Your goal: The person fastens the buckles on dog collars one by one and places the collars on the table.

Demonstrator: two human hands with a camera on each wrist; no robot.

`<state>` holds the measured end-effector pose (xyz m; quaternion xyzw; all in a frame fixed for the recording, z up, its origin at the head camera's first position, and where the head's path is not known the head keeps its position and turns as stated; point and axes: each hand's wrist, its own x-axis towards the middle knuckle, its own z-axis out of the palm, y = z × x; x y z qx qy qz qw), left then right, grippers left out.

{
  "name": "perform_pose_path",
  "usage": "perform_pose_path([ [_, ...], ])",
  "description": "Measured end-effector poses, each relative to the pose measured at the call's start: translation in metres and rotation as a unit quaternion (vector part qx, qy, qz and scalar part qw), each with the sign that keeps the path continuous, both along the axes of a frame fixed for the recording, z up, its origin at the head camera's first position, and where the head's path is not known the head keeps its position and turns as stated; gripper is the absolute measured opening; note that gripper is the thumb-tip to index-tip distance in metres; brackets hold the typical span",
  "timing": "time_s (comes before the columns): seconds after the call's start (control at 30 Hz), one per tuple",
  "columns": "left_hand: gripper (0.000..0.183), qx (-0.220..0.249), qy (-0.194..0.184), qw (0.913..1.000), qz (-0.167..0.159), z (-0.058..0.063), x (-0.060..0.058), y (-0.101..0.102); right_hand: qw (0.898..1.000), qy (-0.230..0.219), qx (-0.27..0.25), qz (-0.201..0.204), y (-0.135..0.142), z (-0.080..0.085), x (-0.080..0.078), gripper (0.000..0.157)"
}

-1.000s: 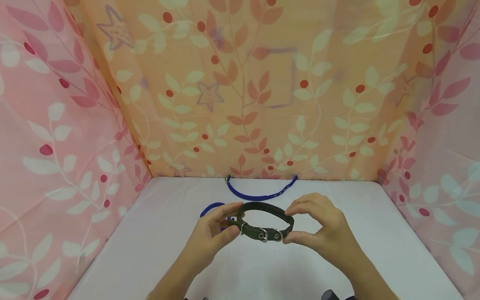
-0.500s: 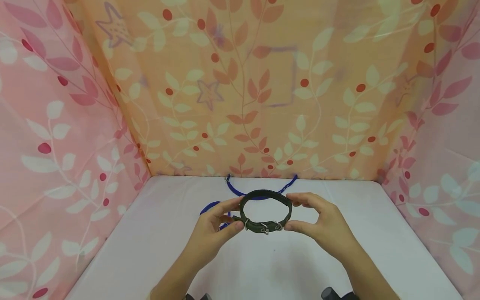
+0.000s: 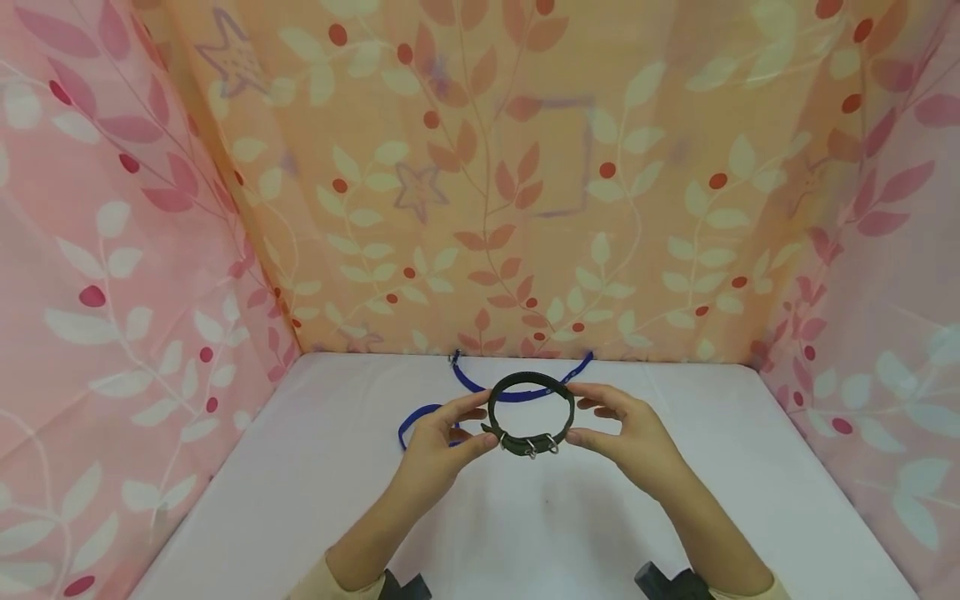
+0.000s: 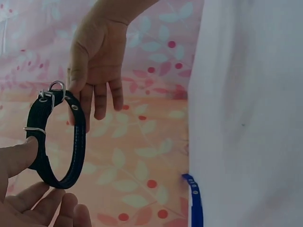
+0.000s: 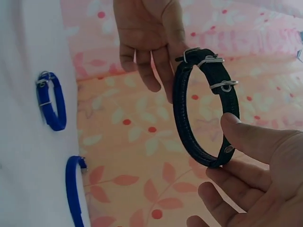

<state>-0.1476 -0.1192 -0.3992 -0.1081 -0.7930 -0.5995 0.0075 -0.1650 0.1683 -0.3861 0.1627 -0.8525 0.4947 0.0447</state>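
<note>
A dark green collar (image 3: pixel 531 379), buckled into a ring, is held up above the table between both hands. Its metal buckle and D-ring face the person at the lower side in the head view. My left hand (image 3: pixel 437 442) pinches its left side between thumb and fingers. On the opposite side, my right hand (image 3: pixel 637 433) pinches it the same way. In the left wrist view the collar (image 4: pixel 79 146) shows eyelets along its strap. The right wrist view shows the thumb pressed on the collar (image 5: pixel 179 109) near an eyelet.
Behind the held collar, an unfastened blue collar (image 3: pixel 468 382) lies curved by the table's back edge. A second blue collar (image 3: pixel 405 425), closed in a loop, lies left, partly hidden by the left hand. Floral curtains (image 3: pixel 480 167) enclose the white table (image 3: pixel 300 467) on three sides.
Both hands have raised the green collar and tipped it more upright, so its ring looks rounder. It now overlaps the back blue collar in the head view.
</note>
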Motion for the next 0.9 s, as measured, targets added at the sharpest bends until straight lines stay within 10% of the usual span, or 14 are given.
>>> perform_pose_path([
  [0.9,0.060,-0.094,-0.016,0.9951,-0.026,-0.096,-0.067,0.006,0.997,-0.069,0.012,-0.023,-0.011,-0.105,-0.057,0.062],
])
